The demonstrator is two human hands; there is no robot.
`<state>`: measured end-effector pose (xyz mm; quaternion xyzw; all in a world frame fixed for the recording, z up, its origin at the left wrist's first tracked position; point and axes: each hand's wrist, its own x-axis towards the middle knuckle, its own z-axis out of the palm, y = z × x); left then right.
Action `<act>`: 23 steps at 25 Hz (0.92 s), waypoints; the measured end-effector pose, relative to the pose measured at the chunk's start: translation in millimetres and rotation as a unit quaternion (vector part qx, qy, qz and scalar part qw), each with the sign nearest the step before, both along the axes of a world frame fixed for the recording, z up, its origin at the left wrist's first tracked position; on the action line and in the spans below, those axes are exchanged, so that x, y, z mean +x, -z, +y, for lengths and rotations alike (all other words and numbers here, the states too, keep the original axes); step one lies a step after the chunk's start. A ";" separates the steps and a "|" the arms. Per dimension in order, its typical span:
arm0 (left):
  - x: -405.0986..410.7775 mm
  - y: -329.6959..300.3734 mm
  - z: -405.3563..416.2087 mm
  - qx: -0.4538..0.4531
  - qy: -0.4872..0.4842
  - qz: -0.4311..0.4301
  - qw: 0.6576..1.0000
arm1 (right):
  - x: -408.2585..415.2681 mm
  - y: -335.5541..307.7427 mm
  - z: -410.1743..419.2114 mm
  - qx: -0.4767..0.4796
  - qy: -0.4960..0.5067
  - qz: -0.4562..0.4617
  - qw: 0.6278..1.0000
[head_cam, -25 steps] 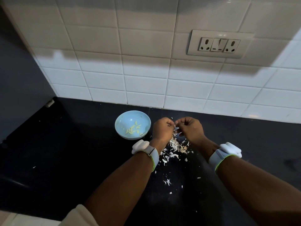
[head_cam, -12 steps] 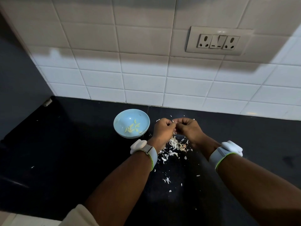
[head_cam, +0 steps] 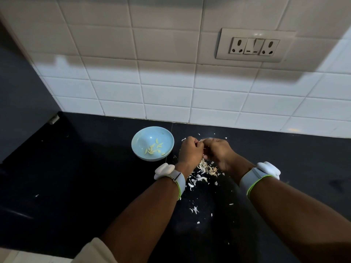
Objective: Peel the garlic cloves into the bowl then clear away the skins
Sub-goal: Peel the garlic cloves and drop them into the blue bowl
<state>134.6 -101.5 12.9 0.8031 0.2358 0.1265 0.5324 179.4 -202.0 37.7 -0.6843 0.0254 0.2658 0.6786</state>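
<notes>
A pale blue bowl (head_cam: 152, 143) stands on the black counter (head_cam: 76, 177) and holds several peeled yellowish garlic cloves (head_cam: 154, 149). Just right of it, my left hand (head_cam: 190, 151) and my right hand (head_cam: 218, 151) meet with curled fingers, pinching a garlic clove between their fingertips; the clove is almost wholly hidden by the fingers. Beneath and in front of the hands lies a heap of white garlic skins (head_cam: 206, 168), with loose flakes (head_cam: 194, 209) scattered nearer to me.
A white tiled wall (head_cam: 171, 95) rises right behind the bowl and hands, with a socket plate (head_cam: 254, 46) up at the right. A dark panel (head_cam: 19, 103) bounds the counter at the left. The counter's front edge (head_cam: 38, 252) runs along the bottom left.
The hands have drawn closer together, their fingertips now touching over the skin heap. The bowl and skins lie as before.
</notes>
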 end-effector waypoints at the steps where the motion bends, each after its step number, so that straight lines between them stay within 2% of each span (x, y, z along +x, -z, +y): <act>1: 1.0 -1.1 -0.6 -0.008 -0.009 -0.010 1.000 | 0.8 0.4 0.2 0.011 0.001 -0.003 1.000; 5: 2.6 -5.2 0.6 -0.049 -0.026 -0.023 0.998 | 4.0 2.2 -0.5 0.054 0.014 -0.010 0.998; 9: -0.9 -7.5 0.7 -0.028 -0.023 -0.002 0.999 | 9.8 8.7 -4.9 0.024 0.024 -0.023 0.999; 13: -0.5 0.3 4.5 -0.001 -0.015 0.039 0.999 | 9.5 10.5 -15.4 0.005 0.070 -0.046 0.996; 16: -1.8 12.6 9.7 -0.017 -0.007 0.080 0.997 | 10.4 13.1 -21.3 0.014 0.086 -0.058 0.994; 23: -15.2 20.4 15.5 0.015 0.011 0.110 0.994 | 5.3 3.8 1.4 -0.090 -0.024 -0.149 0.984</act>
